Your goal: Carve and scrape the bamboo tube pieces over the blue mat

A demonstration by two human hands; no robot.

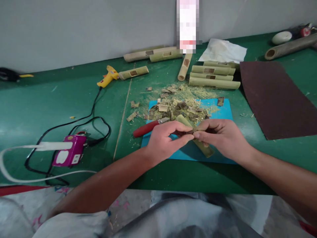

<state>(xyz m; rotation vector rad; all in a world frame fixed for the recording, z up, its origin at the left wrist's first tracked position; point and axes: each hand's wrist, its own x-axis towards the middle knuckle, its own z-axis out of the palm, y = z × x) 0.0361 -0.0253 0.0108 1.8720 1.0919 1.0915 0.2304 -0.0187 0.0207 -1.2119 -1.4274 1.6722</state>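
Both hands meet above a blue mat [178,153]. My left hand [167,137] and my right hand [220,137] pinch a small brown bamboo chip [190,131] between thumbs and fingertips, which partly cover it. Beneath the fingers a split green bamboo piece [207,151] lies slantwise, its middle hidden by the hands. Left of my left hand rests a knife [146,128] with a red handle, its short blade close to the shavings. Beyond the hands is a heap of bamboo chips and shavings [178,107], partly on the mat.
Notched bamboo tubes [214,83] lie behind the heap, some under a white tissue [223,49]. A brown sheet [277,99] is at right. At left are a yellow glue gun [108,76] and a purple power adapter [69,150] with looping cables. A grey wall [86,29] bounds the table.
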